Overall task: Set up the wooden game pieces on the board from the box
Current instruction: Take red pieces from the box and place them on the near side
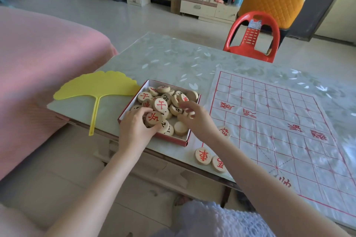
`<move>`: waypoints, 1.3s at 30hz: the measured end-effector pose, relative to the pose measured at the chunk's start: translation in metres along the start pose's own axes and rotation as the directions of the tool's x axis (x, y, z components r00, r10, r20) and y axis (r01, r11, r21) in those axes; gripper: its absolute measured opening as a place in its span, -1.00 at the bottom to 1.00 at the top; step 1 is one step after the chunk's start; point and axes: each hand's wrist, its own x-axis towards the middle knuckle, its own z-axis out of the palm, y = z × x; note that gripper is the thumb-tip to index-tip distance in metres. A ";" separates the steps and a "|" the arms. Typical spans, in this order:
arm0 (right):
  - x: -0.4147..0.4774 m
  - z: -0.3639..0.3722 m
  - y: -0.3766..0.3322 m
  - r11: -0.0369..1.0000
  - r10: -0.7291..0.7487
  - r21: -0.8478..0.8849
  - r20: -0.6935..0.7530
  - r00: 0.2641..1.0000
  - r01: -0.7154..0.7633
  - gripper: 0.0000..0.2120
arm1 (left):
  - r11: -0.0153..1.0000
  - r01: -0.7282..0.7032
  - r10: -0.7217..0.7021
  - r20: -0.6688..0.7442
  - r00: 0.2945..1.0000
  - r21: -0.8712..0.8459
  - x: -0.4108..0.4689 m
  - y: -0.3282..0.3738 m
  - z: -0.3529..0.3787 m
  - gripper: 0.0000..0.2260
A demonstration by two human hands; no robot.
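At the bottom of the frame, two bare forearms reach up past a white knitted garment [208,217]. Above it, three round wooden discs with red characters [203,156] sit at the lower left edge of the thin plastic board printed with a red grid [289,121], one half hidden by the right wrist. The left hand [134,127] curls its fingers round a red-marked wooden disc [154,119] in the shallow red-edged cardboard box [167,139], mid-frame on the tabletop [173,57]. The right hand [194,119], nearer the board, hovers over the box's right side with bent fingers; blur hides whether they pinch anything. The board lies to the right of both hands. A yellow leaf-shaped plastic fan [96,86] lies left of the box, and a red plastic chair [252,38] stands beyond.
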 end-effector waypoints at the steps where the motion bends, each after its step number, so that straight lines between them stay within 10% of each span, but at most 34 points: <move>1: 0.010 0.006 -0.006 1.000 -0.009 -0.008 0.010 1.000 0.009 -0.65 | 1.000 -0.001 0.001 -0.001 1.000 -0.019 -0.001 -0.003 -0.005 -0.59; 11: 0.054 0.061 -0.011 0.958 -0.103 -0.267 0.006 0.995 0.100 -0.49 | 0.994 0.064 -0.063 0.012 0.998 -0.084 -0.013 -0.014 -0.035 -0.59; 23: -0.038 -0.035 0.019 1.000 0.025 0.011 -0.022 0.999 -0.025 -0.60 | 0.977 0.039 -0.014 0.117 0.993 -0.211 -0.029 0.032 -0.024 -0.61; 39: -0.157 -0.117 0.117 0.890 0.149 -0.435 -0.007 0.989 -0.138 -0.62 | 0.968 -0.135 0.196 0.304 0.932 -0.211 -0.066 0.126 0.061 -0.61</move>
